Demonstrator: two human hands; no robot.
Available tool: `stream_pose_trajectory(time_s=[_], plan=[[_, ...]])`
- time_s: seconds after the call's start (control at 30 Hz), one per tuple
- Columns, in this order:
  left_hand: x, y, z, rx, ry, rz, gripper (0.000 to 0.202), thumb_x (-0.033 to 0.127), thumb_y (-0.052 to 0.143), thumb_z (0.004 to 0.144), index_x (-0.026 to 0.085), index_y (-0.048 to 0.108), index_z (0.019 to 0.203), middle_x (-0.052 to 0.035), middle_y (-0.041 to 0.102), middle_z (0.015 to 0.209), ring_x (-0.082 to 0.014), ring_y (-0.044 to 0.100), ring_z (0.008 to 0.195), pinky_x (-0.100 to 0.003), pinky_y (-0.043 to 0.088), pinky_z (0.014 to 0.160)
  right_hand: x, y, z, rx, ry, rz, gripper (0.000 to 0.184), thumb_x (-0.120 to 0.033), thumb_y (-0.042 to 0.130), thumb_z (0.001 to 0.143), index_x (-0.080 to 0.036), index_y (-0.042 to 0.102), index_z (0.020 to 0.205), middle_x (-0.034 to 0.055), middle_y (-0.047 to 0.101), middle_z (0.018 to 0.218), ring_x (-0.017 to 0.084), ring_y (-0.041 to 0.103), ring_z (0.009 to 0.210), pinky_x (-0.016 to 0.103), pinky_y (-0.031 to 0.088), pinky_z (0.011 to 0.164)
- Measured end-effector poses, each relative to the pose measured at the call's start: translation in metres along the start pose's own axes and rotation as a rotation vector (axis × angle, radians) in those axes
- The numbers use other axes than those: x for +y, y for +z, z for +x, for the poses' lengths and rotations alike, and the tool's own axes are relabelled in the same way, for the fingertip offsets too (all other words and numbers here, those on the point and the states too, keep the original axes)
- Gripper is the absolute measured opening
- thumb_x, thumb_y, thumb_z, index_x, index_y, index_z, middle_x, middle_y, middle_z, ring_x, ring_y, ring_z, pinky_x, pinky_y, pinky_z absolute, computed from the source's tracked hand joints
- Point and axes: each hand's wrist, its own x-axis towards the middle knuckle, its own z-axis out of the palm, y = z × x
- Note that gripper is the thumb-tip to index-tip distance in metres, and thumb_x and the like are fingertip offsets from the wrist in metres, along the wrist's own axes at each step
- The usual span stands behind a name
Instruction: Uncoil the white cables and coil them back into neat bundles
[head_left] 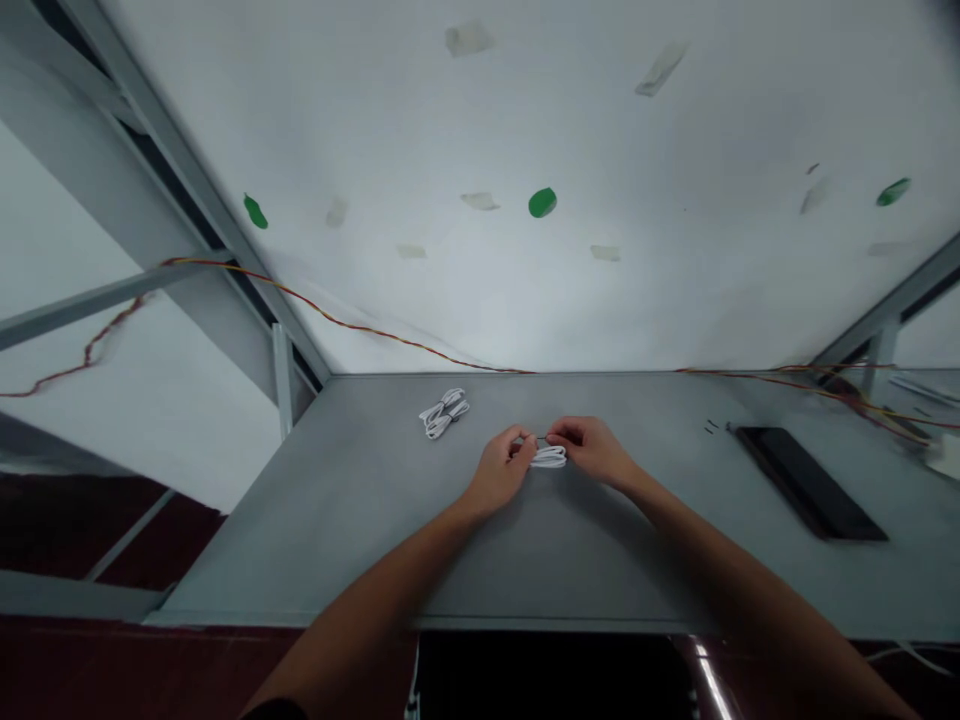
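While my left hand (504, 466) and right hand (592, 447) both pinch the coiled white cable (549, 457) over the grey table (375, 520), another bundle (444, 412) lies apart.

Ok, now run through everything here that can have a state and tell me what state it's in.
left hand: grip closed on the left end of the white cable.
right hand: grip closed on its right end.
white cable: coiled, held between both hands, low over the table.
second cable bundle: coiled, lying on the table, untouched.
black tray: flat on the table, untouched.
red-and-yellow wire: loose, strung along the wall.
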Motion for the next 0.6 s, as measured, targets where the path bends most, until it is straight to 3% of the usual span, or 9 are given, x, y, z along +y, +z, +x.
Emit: stream_pose_trajectory(time_s=[0.13, 0.3, 0.47, 0.6], plan=[[0.003, 0.003, 0.003, 0.077, -0.075, -0.113, 0.035, 0.053, 0.063, 0.091, 0.02, 0.058, 0.08, 0.0036, 0.049, 0.063, -0.0108, 0.041, 0.055, -0.023, 0.03, 0.053, -0.002, 0.0, 0.0, 0.048, -0.008, -0.03, 0.02, -0.036, 0.067, 0.08, -0.018, 0.077, 0.079, 0.0027, 0.069, 0.066, 0.015, 0.057, 0.061, 0.028, 0.041, 0.059], [0.003, 0.011, 0.002, 0.066, -0.216, -0.394, 0.046, 0.068, 0.064, 0.091, 0.023, 0.057, 0.098, 0.0082, 0.042, 0.06, -0.0073, 0.028, 0.045, -0.02, 0.022, 0.044, -0.004, 0.014, -0.004, 0.079, 0.055, 0.312, 0.027, -0.045, 0.078, 0.078, -0.018, 0.077, 0.08, 0.0027, 0.07, 0.066, 0.015, 0.059, 0.06, 0.03, 0.047, 0.064], [0.002, 0.016, 0.002, 0.068, -0.212, -0.509, 0.055, 0.076, 0.062, 0.09, 0.021, 0.057, 0.098, 0.0092, 0.039, 0.059, -0.0058, 0.025, 0.043, -0.018, 0.021, 0.04, -0.004, 0.031, -0.008, 0.071, 0.089, 0.493, 0.029, -0.045, 0.085, 0.075, -0.019, 0.08, 0.087, 0.0044, 0.076, 0.081, 0.014, 0.062, 0.064, 0.031, 0.052, 0.067], [0.002, 0.015, 0.003, 0.062, -0.193, -0.583, 0.062, 0.082, 0.063, 0.086, 0.021, 0.055, 0.095, 0.0099, 0.039, 0.059, -0.0044, 0.023, 0.042, -0.017, 0.021, 0.039, -0.007, 0.036, -0.012, 0.073, 0.137, 0.653, 0.031, -0.046, 0.088, 0.073, -0.018, 0.08, 0.084, 0.0049, 0.076, 0.081, 0.013, 0.063, 0.068, 0.029, 0.054, 0.07]])
